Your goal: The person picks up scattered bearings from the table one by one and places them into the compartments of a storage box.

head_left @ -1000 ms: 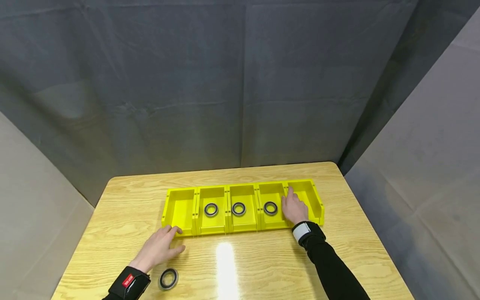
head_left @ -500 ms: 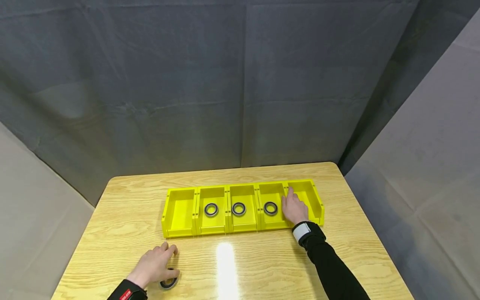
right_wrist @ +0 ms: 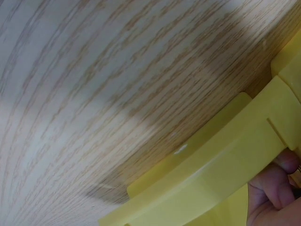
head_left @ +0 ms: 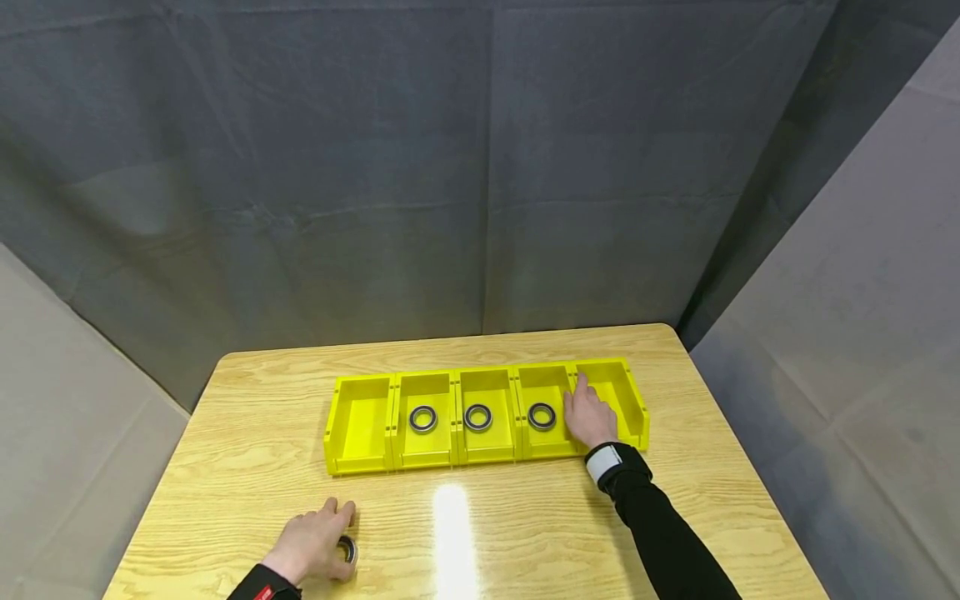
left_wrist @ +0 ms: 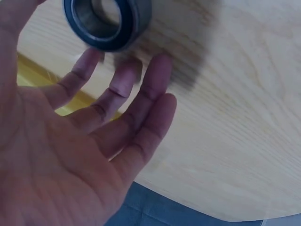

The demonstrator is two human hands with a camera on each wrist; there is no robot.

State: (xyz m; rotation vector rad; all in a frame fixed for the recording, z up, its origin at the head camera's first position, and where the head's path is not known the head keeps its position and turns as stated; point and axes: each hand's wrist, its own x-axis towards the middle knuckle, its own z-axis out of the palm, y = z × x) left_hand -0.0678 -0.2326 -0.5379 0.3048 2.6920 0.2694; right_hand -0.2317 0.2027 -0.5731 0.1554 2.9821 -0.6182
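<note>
A dark-sealed ball bearing (head_left: 348, 548) lies near the table's front, partly covered by my left hand (head_left: 309, 540). In the left wrist view the fingers are loosely bent, their tips close to the bearing's edge (left_wrist: 127, 35). A gap shows between the thumb and the bearing. My right hand (head_left: 590, 415) rests at the divider between the fourth and fifth compartments of the yellow bin row (head_left: 483, 457). The bin wall (right_wrist: 202, 179) hides much of it in the right wrist view, and its grip is unclear. Three more bearings lie inside, including one in the second compartment (head_left: 423, 419).
The bin row stands across the middle of a wooden table (head_left: 270, 417) with rounded back corners. A grey curtain (head_left: 375, 208) hangs behind it. Pale cloth panels (head_left: 840, 317) flank both sides.
My left hand has come back from the leftmost compartment toward the front of the table and now lies over the loose bearing. The right hand stays where it was.
</note>
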